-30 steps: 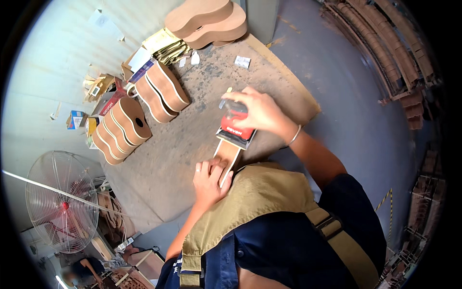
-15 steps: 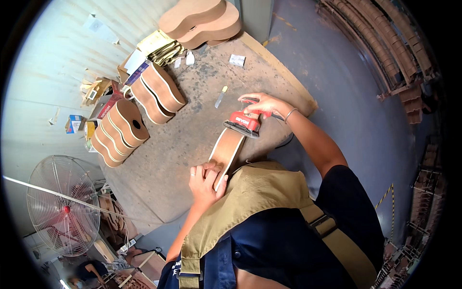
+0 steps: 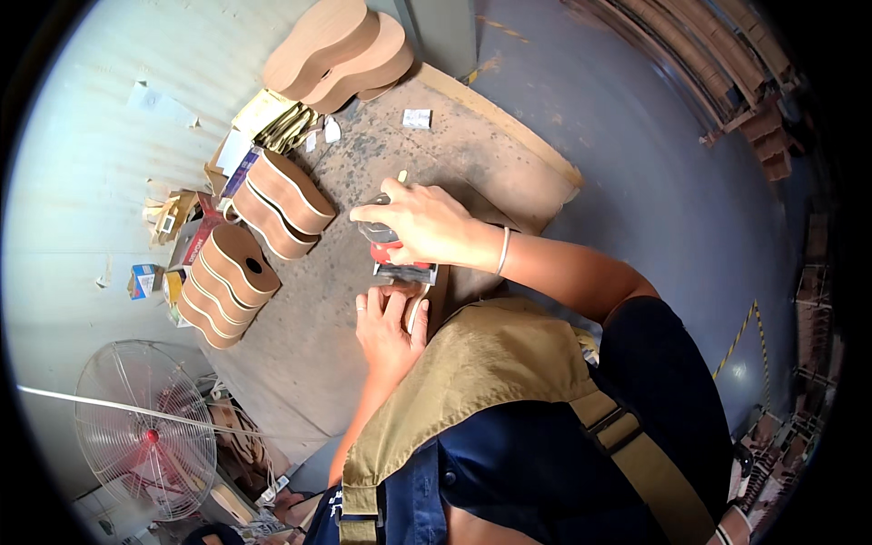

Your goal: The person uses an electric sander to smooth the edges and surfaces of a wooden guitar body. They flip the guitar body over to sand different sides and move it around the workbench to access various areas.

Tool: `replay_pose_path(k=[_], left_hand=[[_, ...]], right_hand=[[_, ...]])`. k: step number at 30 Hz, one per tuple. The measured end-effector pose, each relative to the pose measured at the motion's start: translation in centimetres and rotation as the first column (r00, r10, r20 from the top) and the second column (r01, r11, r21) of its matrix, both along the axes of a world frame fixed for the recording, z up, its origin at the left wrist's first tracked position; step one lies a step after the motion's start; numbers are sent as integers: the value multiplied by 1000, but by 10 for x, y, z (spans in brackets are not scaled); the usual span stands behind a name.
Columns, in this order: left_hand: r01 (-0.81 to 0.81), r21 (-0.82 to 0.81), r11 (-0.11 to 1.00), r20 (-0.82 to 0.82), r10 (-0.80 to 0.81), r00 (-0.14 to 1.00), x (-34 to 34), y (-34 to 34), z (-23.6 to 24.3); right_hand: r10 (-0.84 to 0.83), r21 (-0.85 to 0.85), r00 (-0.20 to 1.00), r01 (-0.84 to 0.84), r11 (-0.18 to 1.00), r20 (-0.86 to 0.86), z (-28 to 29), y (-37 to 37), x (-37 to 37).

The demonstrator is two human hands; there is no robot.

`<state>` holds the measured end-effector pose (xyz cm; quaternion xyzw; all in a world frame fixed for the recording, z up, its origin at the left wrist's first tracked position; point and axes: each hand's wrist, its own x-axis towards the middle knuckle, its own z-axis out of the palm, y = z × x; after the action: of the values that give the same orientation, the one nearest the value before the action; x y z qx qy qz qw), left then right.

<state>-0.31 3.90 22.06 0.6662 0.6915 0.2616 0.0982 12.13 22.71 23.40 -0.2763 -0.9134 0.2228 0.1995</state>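
My right hand [image 3: 427, 227] is wrapped over a red and black power sander [image 3: 385, 256], whose pad rests on a narrow wooden piece [image 3: 415, 293] with pale edging. My left hand [image 3: 386, 331] grips the near part of that piece, fingers bent over it just below the sander's pad. Much of the piece is hidden by the sander, my hands and the tan apron. A small tool with a yellow handle [image 3: 401, 176] lies just past the sander, partly covered by my hand.
Guitar bodies stand stacked at the left [image 3: 227, 282], middle left [image 3: 283, 195] and back [image 3: 318, 50] of the dusty table [image 3: 272, 363], with papers and boxes along the wall. A caged fan [image 3: 145, 436] stands lower left. Wooden racks [image 3: 718, 54] line the right, beyond floor.
The sander and my right hand have come left and down the piece, close to my left fingers, after sitting at its far end. The whole view has shifted a little.
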Motion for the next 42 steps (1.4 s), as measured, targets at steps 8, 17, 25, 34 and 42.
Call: replay_pose_path(k=[8, 17, 25, 34, 42], left_hand=[[0, 22, 1000, -17, 1, 1000, -5, -7, -10], [15, 49, 999, -60, -12, 998, -11, -19, -19], [20, 79, 997, -70, -15, 997, -13, -26, -25], [45, 175, 984, -131, -22, 991, -31, -75, -56], [77, 118, 990, -83, -67, 994, -28, -43, -35]], right_hand=[[17, 43, 1000, -16, 999, -19, 0, -4, 0], [56, -63, 998, -55, 996, 9, 5, -1, 1], [64, -101, 997, -69, 993, -50, 0, -3, 1], [3, -548, 998, -34, 835, -58, -73, 67, 23], [102, -225, 994, -105, 969, -24, 6, -11, -6]])
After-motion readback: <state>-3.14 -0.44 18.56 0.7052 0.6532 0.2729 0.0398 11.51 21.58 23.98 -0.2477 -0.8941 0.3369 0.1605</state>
